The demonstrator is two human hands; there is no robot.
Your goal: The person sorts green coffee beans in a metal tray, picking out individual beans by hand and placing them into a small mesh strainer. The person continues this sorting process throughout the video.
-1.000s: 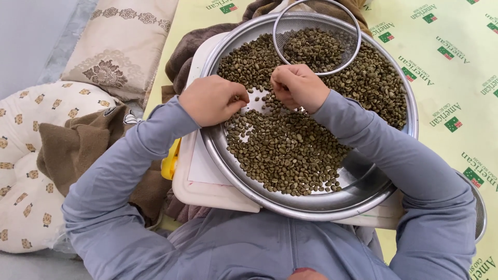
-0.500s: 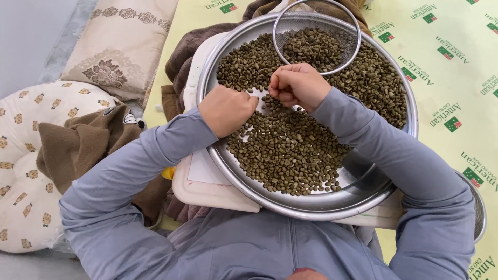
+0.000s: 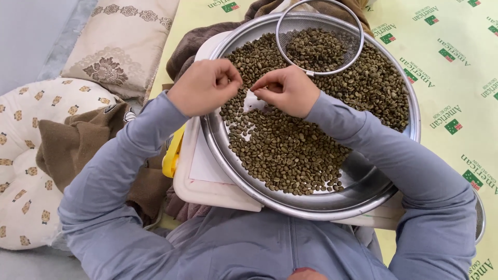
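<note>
Our left hand [image 3: 205, 86] and right hand [image 3: 287, 91] curled, fingertips pinching among green beans [image 3: 285, 150] in steel pan [image 3: 363, 179] | beans fill our lap pan | we'd pick singly, eyes close.

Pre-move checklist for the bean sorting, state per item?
1. Left hand over the rim of the wide round steel tray: ok.
2. Right hand over the greenish beans, fingertips pinched: ok.
3. Anything held in either grip: cannot tell, too small.
4. Round wire-mesh sieve lying on the beans at the tray's far side, apart from both hands: ok.
5. Tray resting on the white board: ok.
6. Bare patch of tray by the fingertips: ok.
</note>
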